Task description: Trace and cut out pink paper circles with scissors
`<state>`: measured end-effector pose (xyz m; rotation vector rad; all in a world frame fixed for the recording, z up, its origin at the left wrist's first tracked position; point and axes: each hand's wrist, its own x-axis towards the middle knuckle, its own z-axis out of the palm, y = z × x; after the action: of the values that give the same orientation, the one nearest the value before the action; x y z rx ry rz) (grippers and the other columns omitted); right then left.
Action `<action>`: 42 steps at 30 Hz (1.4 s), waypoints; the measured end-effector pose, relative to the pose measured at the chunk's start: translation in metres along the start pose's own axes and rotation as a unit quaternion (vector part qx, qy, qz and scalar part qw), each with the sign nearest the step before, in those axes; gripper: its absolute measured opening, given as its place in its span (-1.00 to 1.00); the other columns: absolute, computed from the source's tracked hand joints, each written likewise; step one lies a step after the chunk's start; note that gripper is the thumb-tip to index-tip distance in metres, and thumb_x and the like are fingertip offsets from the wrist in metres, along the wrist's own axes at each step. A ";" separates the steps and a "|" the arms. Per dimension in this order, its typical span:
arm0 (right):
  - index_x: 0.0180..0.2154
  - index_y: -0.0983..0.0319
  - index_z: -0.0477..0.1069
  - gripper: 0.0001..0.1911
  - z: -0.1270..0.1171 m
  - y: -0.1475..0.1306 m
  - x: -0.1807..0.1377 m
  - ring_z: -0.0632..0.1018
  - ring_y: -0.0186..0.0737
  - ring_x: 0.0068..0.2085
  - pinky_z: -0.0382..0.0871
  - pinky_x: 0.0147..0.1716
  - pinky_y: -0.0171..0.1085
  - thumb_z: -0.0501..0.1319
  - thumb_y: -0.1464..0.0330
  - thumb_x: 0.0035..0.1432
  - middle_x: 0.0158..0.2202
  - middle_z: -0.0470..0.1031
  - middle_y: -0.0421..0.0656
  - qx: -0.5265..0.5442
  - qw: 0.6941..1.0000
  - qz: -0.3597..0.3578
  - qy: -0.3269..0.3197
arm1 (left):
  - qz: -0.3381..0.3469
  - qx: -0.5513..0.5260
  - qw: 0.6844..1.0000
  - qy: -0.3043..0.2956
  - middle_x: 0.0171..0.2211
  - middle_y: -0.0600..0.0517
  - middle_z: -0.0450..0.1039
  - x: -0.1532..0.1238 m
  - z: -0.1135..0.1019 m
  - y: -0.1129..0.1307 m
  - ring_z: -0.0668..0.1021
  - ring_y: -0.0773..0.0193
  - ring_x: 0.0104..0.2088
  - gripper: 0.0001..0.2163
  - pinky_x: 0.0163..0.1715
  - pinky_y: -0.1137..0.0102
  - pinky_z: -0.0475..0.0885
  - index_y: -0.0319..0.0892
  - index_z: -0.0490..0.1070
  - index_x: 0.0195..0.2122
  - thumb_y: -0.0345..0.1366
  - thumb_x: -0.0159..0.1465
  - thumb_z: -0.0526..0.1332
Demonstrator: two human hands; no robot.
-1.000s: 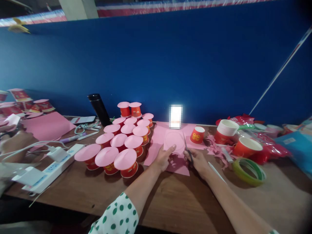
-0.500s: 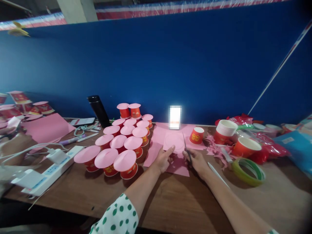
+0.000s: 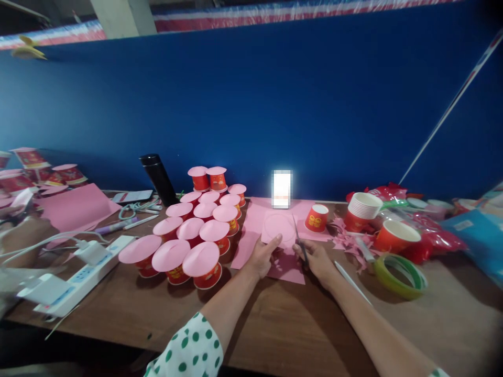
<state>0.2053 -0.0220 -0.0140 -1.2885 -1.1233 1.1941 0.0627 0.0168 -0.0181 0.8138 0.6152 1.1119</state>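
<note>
A small piece of pink paper (image 3: 278, 228) with a drawn circle is pinched in my left hand (image 3: 262, 257), thumb on top. My right hand (image 3: 316, 260) is closed round a pair of scissors (image 3: 301, 245), whose blades point away from me along the paper's right edge. Beneath both hands lie larger pink sheets (image 3: 245, 238) on the brown table. An upturned red paper cup (image 3: 316, 218) with a gold print stands just beyond my right hand. To the left, several upturned red cups bear pink paper discs (image 3: 201, 258).
A lit phone (image 3: 282, 189) leans at the back. Rightward are pink scraps (image 3: 349, 242), stacked cups (image 3: 363, 207), a roll of tape (image 3: 401, 276) and a white pen (image 3: 352, 283). Leftward are a black flask (image 3: 159, 180), a power strip (image 3: 87, 275) and another person's hand (image 3: 33, 233).
The pink piece has shifted slightly left and tilted, its circle now showing more clearly. The scissor blades have swung a little left with it. Both hands keep their hold.
</note>
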 end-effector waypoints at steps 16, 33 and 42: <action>-0.29 0.25 0.38 -0.58 -0.001 0.000 0.000 0.28 -0.42 -0.67 0.12 -0.74 -0.43 0.26 0.10 -0.14 -0.65 0.30 -0.31 -0.027 1.000 -0.011 0.003 | -0.091 -0.128 0.987 -0.020 -0.55 -0.01 0.43 -0.001 -0.001 0.011 0.44 0.36 -0.58 -0.54 -0.56 0.48 0.34 -0.27 0.41 -0.29 0.09 0.08 0.11; -0.22 0.26 0.38 -0.54 -0.001 -0.001 -0.001 0.29 -0.42 -0.64 0.15 -0.67 -0.40 0.28 0.12 -0.15 -0.61 0.36 -0.27 -0.052 0.998 -0.020 -0.033 | -0.039 0.038 0.997 0.055 -0.50 0.04 0.45 0.004 -0.003 -0.003 0.39 0.46 -0.67 -0.66 -0.71 0.56 0.28 -0.25 0.38 -0.25 -0.20 -0.03 0.31; -0.15 0.26 0.36 -0.55 -0.006 0.007 0.002 0.40 -0.33 -0.53 0.25 -0.58 -0.38 0.27 0.21 -0.12 -0.55 0.40 -0.24 -0.082 0.994 -0.046 -0.063 | -0.067 0.040 0.989 0.122 -0.64 0.10 0.37 0.003 -0.001 0.001 0.35 0.47 -0.72 -0.74 -0.75 0.57 0.23 -0.26 0.38 -0.40 -0.23 -0.07 0.34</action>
<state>0.2110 -0.0206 -0.0215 -1.2841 -1.3820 1.1465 0.0627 0.0203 -0.0180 0.6976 0.9111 1.0768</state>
